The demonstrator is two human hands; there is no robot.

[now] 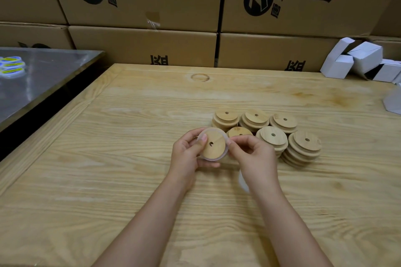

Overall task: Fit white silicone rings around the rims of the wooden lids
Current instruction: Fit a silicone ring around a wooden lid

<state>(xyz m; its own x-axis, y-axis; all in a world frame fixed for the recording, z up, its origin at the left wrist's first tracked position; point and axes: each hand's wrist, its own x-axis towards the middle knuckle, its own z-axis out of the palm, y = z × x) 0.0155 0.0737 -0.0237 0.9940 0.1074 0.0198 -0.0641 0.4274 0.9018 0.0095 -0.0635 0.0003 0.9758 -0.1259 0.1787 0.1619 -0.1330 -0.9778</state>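
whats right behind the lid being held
Stacks of wooden lids sit on the table behind the held lid. The nearest stack is partly covered by it and the right hand pinching its ring.

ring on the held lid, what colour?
Translucent white ring, around the tan wooden lid; seen in the head view.

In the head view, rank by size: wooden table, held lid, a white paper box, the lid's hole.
1. wooden table
2. held lid and white paper box: look alike, the box being farther
3. lid's hole
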